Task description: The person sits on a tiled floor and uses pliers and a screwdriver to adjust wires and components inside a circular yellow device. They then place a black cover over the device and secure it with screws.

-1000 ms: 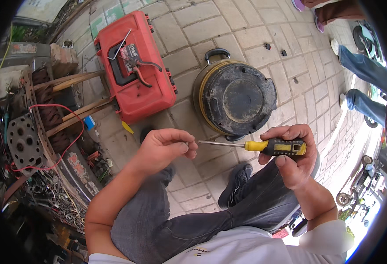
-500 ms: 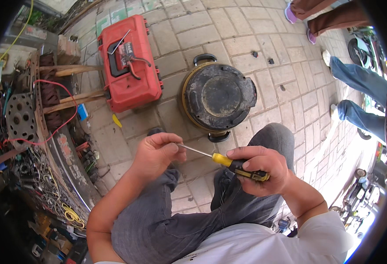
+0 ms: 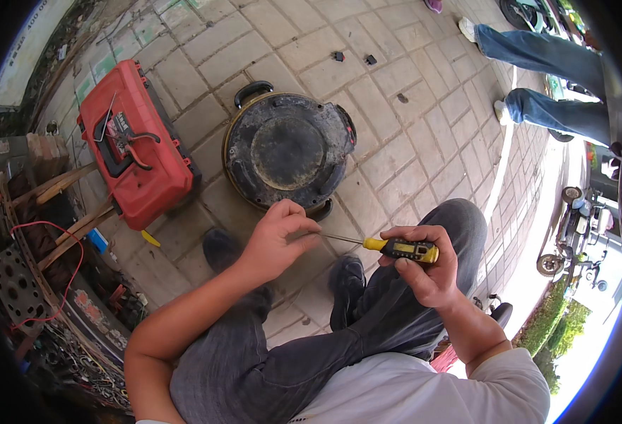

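A screwdriver [image 3: 376,244] with a yellow and black handle lies level between my two hands, above my knees. My right hand [image 3: 431,274] is closed around its handle. At the far end of the thin metal shaft, my left hand [image 3: 279,240] pinches the tip between thumb and fingers, which cover it. Just beyond my left hand sits a round, worn, dark device [image 3: 287,152] with a brass-coloured rim and black side handles, on the paving. Neither hand touches it.
A red toolbox [image 3: 157,185] stands at the left, with pliers [image 3: 140,157] and a thin bent metal rod [image 3: 105,119] on its lid. Two small black pieces [image 3: 338,56] lie on the far paving. Someone in jeans [image 3: 558,116] stands at right. Metal parts clutter the left.
The view has swung, so toolbox and round device appear further left. My right hand has turned the screwdriver handle in its grip. My left fingers stay at the shaft's tip.
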Available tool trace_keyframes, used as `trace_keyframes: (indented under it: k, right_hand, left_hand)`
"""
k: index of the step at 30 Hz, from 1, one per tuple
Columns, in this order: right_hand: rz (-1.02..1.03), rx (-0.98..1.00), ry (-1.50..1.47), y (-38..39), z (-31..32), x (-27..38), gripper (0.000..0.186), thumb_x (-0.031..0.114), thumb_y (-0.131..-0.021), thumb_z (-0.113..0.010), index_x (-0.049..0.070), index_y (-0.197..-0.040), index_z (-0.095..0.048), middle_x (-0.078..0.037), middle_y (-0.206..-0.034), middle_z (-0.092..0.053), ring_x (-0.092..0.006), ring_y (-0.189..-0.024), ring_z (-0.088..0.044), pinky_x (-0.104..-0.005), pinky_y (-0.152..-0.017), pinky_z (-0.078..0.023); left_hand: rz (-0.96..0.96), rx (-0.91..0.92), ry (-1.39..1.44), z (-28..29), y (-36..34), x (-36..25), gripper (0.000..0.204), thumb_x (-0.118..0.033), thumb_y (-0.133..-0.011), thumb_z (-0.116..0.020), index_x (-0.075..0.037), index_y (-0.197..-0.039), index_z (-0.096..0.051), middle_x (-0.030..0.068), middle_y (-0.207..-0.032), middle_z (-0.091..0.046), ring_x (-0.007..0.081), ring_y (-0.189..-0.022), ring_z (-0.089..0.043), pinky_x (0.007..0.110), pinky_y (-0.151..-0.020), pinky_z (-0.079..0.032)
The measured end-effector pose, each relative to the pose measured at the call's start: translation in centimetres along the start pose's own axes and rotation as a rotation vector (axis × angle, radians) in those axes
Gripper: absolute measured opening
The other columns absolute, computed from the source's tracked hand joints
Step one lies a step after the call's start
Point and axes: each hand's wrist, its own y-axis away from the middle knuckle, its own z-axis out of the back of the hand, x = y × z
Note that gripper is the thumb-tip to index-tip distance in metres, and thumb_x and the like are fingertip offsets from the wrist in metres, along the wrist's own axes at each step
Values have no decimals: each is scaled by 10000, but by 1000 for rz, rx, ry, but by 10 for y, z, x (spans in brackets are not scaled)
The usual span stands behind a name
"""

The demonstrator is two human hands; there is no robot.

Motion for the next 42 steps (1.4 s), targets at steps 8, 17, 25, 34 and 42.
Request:
trace_keyframes:
  k: [8,17,25,34,42]
  right_hand:
    - [166,-28,398,-13,-11,-8,439,-73,-862,-710,22,-1218,-471,-228,-1241,-643,-234,-1014,-706,-340,-827,-569]
    - [236,62,608,-34,-22,-1,442,-23,-820,-747,10,-1192,-510,-213,-1209,-648,-357,-1002,-702,-370,-821,-574]
    - [237,158,676,-49,-25,14,441,-54,-822,-745,18,-1176,-492,-217,-1202,-661,-326,-1004,-718,-362,-848,-571]
    - [242,278,753,-61,-25,18,463,-18,-779,-735,14,-1182,-509,-194,-1176,-644,-402,-947,-679,-406,-778,-572]
    - [365,446,1039,-94,-37,41,423,75,-796,-749,86,-1195,-610,-102,-1039,-640,-303,-840,-665,-402,-691,-547]
  left_hand:
    - [-242,-133,-275,-10,-24,11,229,-11,-787,-789,-42,-1006,-731,62,-893,-642,256,-847,-603,351,-739,-504]
    - [-314,-227,-575,-13,-31,18,235,-92,-735,-810,-101,-961,-744,4,-872,-632,221,-840,-581,363,-749,-458]
    - [-412,-266,-660,-13,-32,29,234,-137,-708,-816,-131,-926,-731,-25,-851,-611,199,-825,-565,353,-746,-429]
    - [-374,-248,-632,-14,-34,28,222,-113,-706,-810,-138,-893,-693,-10,-859,-590,208,-842,-563,360,-764,-423]
    - [-303,-214,-622,-10,-27,28,176,-150,-772,-762,-126,-927,-684,20,-889,-574,236,-914,-561,391,-804,-431]
